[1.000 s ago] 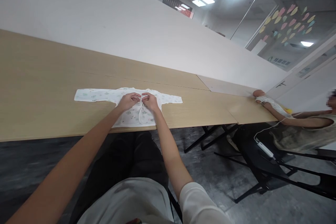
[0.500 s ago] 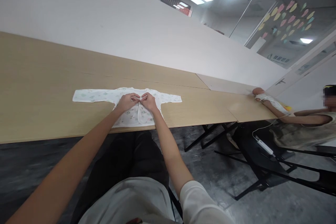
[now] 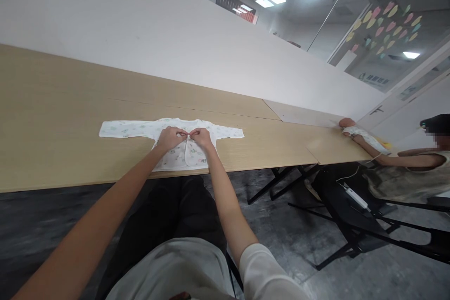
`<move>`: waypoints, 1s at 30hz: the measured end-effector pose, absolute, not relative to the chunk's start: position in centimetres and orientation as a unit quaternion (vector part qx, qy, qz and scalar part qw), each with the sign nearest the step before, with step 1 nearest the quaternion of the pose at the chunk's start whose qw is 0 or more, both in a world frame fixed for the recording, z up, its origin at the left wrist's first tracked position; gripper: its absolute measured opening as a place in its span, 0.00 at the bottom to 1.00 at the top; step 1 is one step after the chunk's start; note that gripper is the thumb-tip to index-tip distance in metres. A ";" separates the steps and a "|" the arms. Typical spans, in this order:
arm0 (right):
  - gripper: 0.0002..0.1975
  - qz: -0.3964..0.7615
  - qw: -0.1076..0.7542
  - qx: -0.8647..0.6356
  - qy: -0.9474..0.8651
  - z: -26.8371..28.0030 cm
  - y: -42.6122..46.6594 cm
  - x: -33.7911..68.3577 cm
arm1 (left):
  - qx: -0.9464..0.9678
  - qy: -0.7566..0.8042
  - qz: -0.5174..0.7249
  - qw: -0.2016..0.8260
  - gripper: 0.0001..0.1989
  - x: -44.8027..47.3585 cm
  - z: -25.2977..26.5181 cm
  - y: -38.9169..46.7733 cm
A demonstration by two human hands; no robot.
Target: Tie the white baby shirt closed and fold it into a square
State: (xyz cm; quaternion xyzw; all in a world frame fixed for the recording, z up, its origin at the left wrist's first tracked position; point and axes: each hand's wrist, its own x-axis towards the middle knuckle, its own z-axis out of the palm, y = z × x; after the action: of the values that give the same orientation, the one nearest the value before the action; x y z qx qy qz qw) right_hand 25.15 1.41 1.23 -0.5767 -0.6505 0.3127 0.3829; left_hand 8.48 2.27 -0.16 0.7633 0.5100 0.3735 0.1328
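Observation:
A small white baby shirt [image 3: 197,155] with a faint printed pattern lies spread on the table, its sleeves stretched out left and right. My left hand [image 3: 171,138] pinches the shirt's front near the middle, below the neckline. Close beside it, my right hand [image 3: 201,138] pinches the overlapping front edge, the fingertips of both hands nearly touching. Whatever small fastening may lie between the fingers is hidden. Below the hands, the rounded corner of the front flap lies over the other side.
The wooden table [image 3: 63,150] runs along a white wall [image 3: 123,33]. Toward its right end lies a doll [image 3: 362,135] in white clothing, with another person's arm [image 3: 401,159] reaching to it. Black folding chairs [image 3: 344,211] stand on the grey floor, one bearing a white power strip [image 3: 356,198].
Both hands have shifted slightly downward along the shirt's front opening, still pinching. The left sleeve end has moved a little to the right. The other person's head has shifted left.

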 end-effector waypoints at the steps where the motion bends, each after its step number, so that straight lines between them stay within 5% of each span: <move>1: 0.05 0.306 0.380 -0.577 -0.656 1.2 1.4 25.1 | 0.761 0.516 0.373 0.127 0.13 8.5 -0.2 2.3; 19: 0.10 0.255 0.336 -0.577 -0.699 3.2 -0.6 25.3 | 0.764 0.567 0.283 0.119 0.11 8.3 2.0 1.7; 26: 0.09 0.185 0.276 -0.587 -0.738 3.5 -3.9 24.8 | 0.794 0.488 0.278 0.232 0.14 8.3 1.8 -0.7; 30: 0.05 0.239 0.274 -0.586 -0.724 3.7 -3.8 25.3 | 0.793 0.460 0.304 0.258 0.14 9.0 2.0 -2.2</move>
State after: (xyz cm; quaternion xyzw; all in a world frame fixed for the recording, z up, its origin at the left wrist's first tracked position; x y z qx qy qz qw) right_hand 25.27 -3.85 3.70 -0.5861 -0.7238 0.2393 0.2745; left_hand 8.96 -2.17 1.96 0.7933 0.4601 0.3043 0.2577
